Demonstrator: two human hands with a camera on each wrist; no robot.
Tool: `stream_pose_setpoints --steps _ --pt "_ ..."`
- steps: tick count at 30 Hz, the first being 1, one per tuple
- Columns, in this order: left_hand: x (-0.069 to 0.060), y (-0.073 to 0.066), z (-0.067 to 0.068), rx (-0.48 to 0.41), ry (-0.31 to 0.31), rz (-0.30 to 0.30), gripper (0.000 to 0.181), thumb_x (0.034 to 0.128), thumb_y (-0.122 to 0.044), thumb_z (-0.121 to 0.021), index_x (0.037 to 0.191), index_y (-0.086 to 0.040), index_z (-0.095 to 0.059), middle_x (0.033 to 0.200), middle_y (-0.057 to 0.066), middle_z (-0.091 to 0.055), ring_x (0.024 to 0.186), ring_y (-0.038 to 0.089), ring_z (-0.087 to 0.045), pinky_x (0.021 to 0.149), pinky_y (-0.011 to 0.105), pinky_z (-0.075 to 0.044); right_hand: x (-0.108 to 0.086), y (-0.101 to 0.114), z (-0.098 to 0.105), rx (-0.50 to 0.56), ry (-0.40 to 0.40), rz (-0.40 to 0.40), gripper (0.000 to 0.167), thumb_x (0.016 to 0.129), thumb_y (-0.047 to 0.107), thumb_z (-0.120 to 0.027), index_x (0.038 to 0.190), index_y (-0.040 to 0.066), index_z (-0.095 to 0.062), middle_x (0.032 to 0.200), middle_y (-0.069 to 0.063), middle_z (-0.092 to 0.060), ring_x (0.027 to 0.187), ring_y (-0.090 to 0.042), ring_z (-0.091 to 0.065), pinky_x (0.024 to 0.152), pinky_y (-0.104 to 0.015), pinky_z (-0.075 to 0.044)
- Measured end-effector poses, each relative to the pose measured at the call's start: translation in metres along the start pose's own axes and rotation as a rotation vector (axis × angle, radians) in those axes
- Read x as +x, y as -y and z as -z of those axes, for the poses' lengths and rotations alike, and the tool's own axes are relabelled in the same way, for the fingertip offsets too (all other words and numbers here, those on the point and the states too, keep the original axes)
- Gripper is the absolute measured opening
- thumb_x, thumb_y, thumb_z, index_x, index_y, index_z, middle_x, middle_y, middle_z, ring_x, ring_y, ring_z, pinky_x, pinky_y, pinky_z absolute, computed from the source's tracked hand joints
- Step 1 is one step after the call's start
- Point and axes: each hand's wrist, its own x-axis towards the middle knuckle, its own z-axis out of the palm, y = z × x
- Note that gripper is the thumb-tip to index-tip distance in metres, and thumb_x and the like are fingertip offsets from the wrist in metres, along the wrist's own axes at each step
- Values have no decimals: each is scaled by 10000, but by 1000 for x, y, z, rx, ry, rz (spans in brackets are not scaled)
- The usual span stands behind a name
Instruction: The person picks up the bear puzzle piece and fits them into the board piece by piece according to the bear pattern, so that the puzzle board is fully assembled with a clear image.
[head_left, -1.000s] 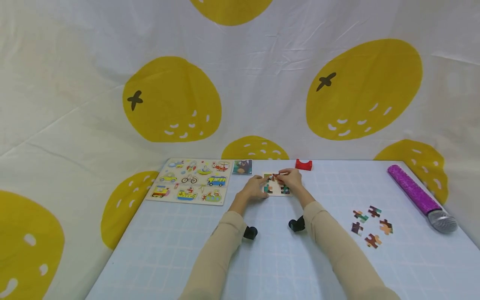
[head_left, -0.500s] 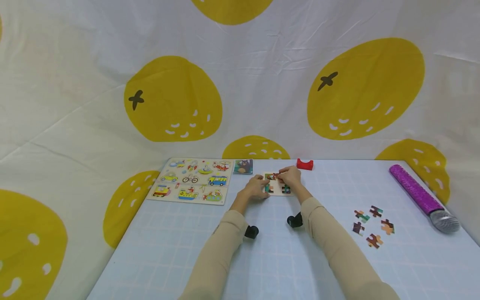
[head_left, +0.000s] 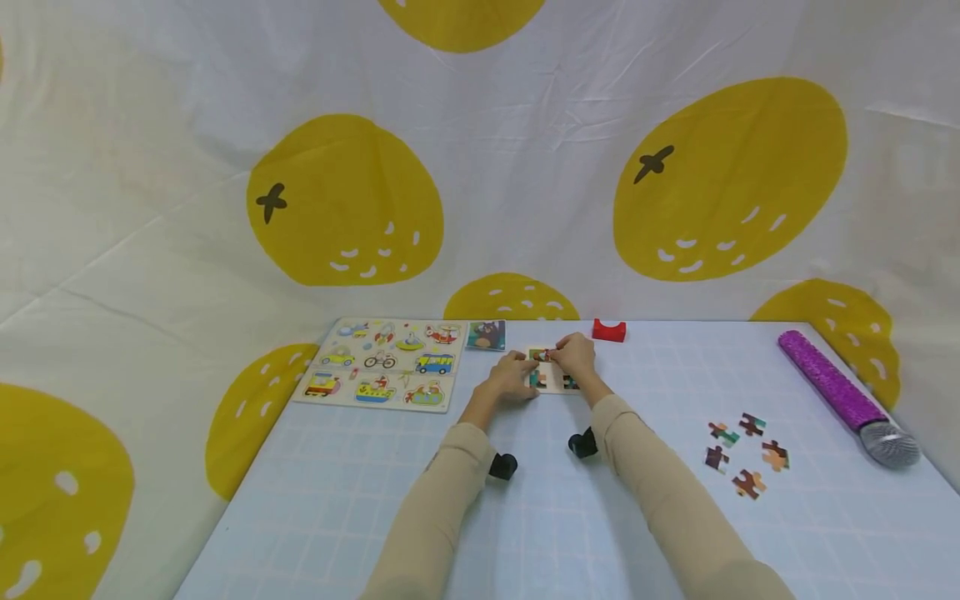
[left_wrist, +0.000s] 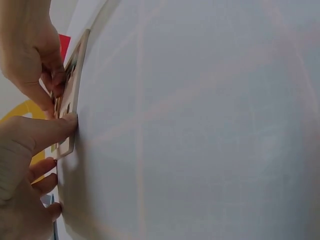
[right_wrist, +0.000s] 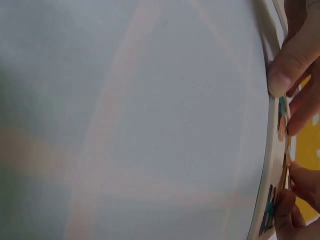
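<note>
A small wooden puzzle board (head_left: 556, 380), partly filled with jigsaw pieces, lies near the far side of the table. My left hand (head_left: 512, 375) holds its left side; in the left wrist view the thumb (left_wrist: 60, 129) presses the near edge. Over the board's upper right, my right hand (head_left: 576, 357) pinches a jigsaw piece (right_wrist: 285, 175), seen almost edge-on in the right wrist view. The fingers hide much of that piece and the board's right part. Several loose jigsaw pieces (head_left: 748, 483) lie apart from each other on the right of the table.
A large vehicle-picture board (head_left: 390, 362) lies at the left, with a small bear picture card (head_left: 487, 335) beside it. A red notched block (head_left: 609, 331) sits behind the right hand. A purple glittery microphone (head_left: 832, 379) lies along the right edge. A patterned cloth hangs behind.
My right hand has shifted slightly left and inward over the puzzle board, covering more of its right side. The left hand stays at the board's left side.
</note>
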Motion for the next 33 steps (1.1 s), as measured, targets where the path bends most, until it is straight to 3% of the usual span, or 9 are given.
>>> stream_pose_setpoints --steps 6,8,9,14,18,24,29,33 --pt "3 1 -3 -88 7 3 658 840 -328 -690 1431 -213 -426 1423 92 -393 1292 269 -388 1041 440 -372 -1 2 -2 -77 8 -17 298 841 204 -712 955 -71 -693 1008 -215 -639 1010 -358 -532 826 -417 -474" --pt "6 3 -5 -100 15 6 681 829 -347 -699 1438 -240 -412 1422 97 -391 1293 274 -385 1045 441 -367 -1 2 -2 -80 18 -14 283 846 202 -708 942 -64 -698 999 -210 -648 984 -351 -557 801 -406 -493" --pt "13 10 -13 -97 -5 -23 681 823 -402 -693 1432 -270 -419 1412 85 -397 1280 263 -394 1026 432 -384 -1 2 -3 -87 24 -2 270 850 195 -702 935 -60 -702 994 -204 -657 971 -345 -571 794 -404 -499" --pt "16 10 -15 -59 15 -27 629 840 -422 -673 1411 -278 -452 1425 92 -388 1286 266 -388 1030 432 -376 -1 0 -1 -219 100 119 244 902 200 -637 937 -25 -727 1031 -224 -600 998 -365 -527 871 -420 -440" --pt "1 0 -5 -45 16 -8 607 865 -340 -667 1418 -218 -448 1435 110 -380 1297 280 -381 1048 446 -360 -1 -3 3 -293 159 249 259 928 181 -587 983 -32 -724 1063 -243 -553 1030 -390 -464 890 -476 -345" --pt "-8 -1 -3 -25 -10 -17 634 875 -327 -653 1437 -157 -412 1428 122 -390 1303 282 -379 1046 435 -367 -1 -14 4 -255 200 309 242 896 98 -588 1074 -23 -699 1147 -278 -519 1060 -416 -444 841 -460 -347" --pt "-6 2 -3 -36 -16 -3 634 876 -329 -648 1437 -154 -411 1441 116 -381 1317 278 -365 1057 433 -356 0 -17 7 -253 247 338 325 915 143 -558 1189 -10 -640 1233 -314 -459 1135 -456 -390 918 -508 -340" --pt "-5 3 -4 -63 -16 1 636 875 -320 -650 1437 -142 -410 1449 118 -373 1329 285 -350 1073 442 -336 0 -26 20 -86 282 338 396 925 125 -538 1277 -57 -545 1289 -322 -465 1161 -467 -431 983 -540 -381"
